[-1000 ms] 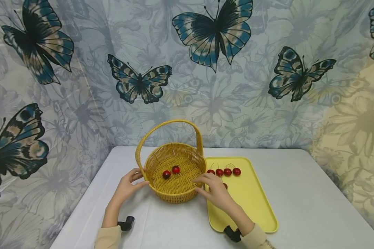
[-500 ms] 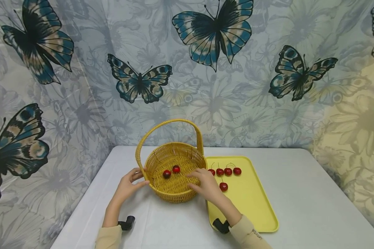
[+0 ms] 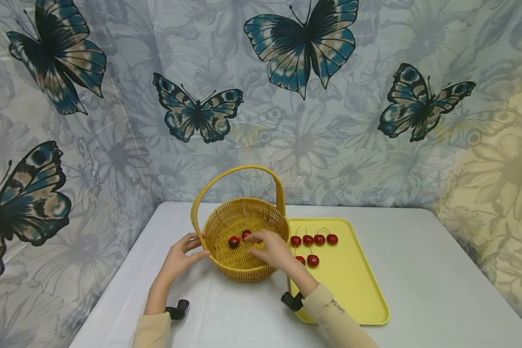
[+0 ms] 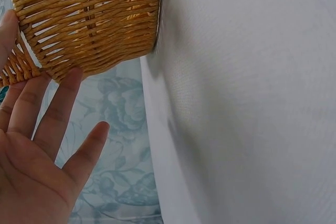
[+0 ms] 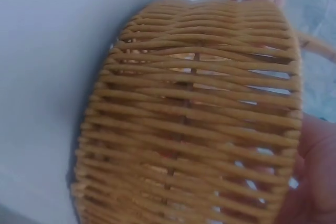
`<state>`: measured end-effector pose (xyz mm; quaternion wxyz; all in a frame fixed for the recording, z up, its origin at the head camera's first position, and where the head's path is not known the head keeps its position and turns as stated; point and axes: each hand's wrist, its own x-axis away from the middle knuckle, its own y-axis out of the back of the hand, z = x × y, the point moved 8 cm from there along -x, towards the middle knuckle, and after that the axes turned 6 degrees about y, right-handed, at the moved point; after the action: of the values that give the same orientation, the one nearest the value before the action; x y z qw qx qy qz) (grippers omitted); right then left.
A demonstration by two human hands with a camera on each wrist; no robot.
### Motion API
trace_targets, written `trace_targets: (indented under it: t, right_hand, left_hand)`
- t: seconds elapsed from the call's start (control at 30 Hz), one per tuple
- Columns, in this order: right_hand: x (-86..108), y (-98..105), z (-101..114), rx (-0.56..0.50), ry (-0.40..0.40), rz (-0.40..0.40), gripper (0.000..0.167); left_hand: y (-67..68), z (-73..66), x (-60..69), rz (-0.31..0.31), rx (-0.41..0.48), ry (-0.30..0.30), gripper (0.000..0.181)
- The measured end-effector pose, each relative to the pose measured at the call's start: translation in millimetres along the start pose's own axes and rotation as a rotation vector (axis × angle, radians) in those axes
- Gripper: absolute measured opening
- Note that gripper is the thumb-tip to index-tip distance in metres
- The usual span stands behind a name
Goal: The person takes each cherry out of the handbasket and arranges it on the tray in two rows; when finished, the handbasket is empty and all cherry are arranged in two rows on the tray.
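A yellow woven basket (image 3: 245,274) with a tall handle stands on the table. Two dark red cherries lie inside: one cherry (image 3: 234,242) is in plain sight, the other cherry (image 3: 245,234) is partly covered by the right hand's fingertips. My left hand (image 3: 176,258) holds the basket's left side at the handle base, thumb in front and fingers behind; the left wrist view shows those fingers against the weave (image 4: 89,24). Over the basket's right rim reaches my right hand (image 3: 273,249), thumb and fingers apart, with nothing visible between them. In the right wrist view the basket wall hides most of it.
To the basket's right lies a yellow tray (image 3: 343,290). Several cherries with stems sit on it in rows, including a front cherry (image 3: 313,261). A white cloth (image 3: 422,270) covers the table, and a butterfly-print curtain (image 3: 330,169) hangs behind.
My right hand has moved left from the tray's edge into the basket, towards the cherries, uncovering the front cherries on the tray. The left hand has kept its place on the basket.
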<state>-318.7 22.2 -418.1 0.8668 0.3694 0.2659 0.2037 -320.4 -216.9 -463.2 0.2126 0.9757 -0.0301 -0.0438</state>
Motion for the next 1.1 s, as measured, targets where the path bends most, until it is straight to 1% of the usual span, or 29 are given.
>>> trace_targets:
  t: [0.1, 0.3, 0.37, 0.53, 0.6, 0.77, 1.1]
  right_hand:
    - [-7.1, -5, -3, -0.018, -0.019, 0.011, 0.029]
    - [-16.5, -13, -10, -0.045, -0.064, 0.002, 0.027]
    - [-19.8, -16, -12, -0.033, -0.072, 0.006, 0.027]
    - [-31.0, -22, -15, 0.032, -0.089, 0.015, 0.029]
    - [-36.2, -24, -16, 0.035, -0.097, 0.024, 0.028]
    - [-45.6, -31, -24, -0.015, -0.11, 0.092, 0.029]
    - [-55.4, -44, -33, -0.071, -0.081, 0.205, 0.036]
  left_hand:
    - [-0.2, -1.9, 0.3, 0.001, -0.002, -0.004, 0.058]
    - [-0.7, -3.2, 0.2, 0.008, 0.005, -0.001, 0.059]
    - [-0.4, -3.5, 0.3, 0.008, 0.008, 0.002, 0.058]
    - [0.0, -5.0, 0.9, 0.01, 0.006, -0.016, 0.059]
    - [-0.3, -4.8, 1.1, 0.013, 0.007, -0.018, 0.057]
    - [-0.6, -2.7, 0.0, 0.015, 0.012, -0.022, 0.057]
    - [-1.0, -0.2, -0.3, 0.014, 0.014, -0.016, 0.058]
